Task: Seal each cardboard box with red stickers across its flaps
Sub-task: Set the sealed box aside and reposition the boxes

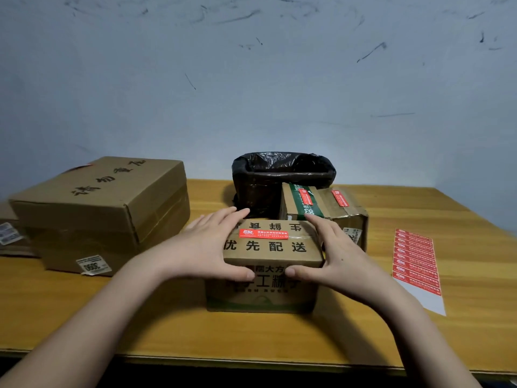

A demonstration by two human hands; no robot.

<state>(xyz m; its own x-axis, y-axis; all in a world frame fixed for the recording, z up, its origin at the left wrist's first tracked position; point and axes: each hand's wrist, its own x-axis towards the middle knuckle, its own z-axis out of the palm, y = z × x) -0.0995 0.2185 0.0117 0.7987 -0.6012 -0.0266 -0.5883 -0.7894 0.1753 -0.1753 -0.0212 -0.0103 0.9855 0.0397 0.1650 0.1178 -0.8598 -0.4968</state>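
Both hands — left hand (207, 247) and right hand (340, 253) — clasp the small box (265, 264) from either side, thumbs on its front, so squeezing could bow the flaps and lift the red sticker (263, 234) — only one bridges the seam.

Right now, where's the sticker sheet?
Head view: the sticker sheet lies flat on the table, right side, beyond the right hand, nearest the box with two stickers.

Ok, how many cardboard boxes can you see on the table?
4, possibly more hidden: the box held between both hands, the big box at left, a flat box cut off at the left edge, and the stickered box behind.
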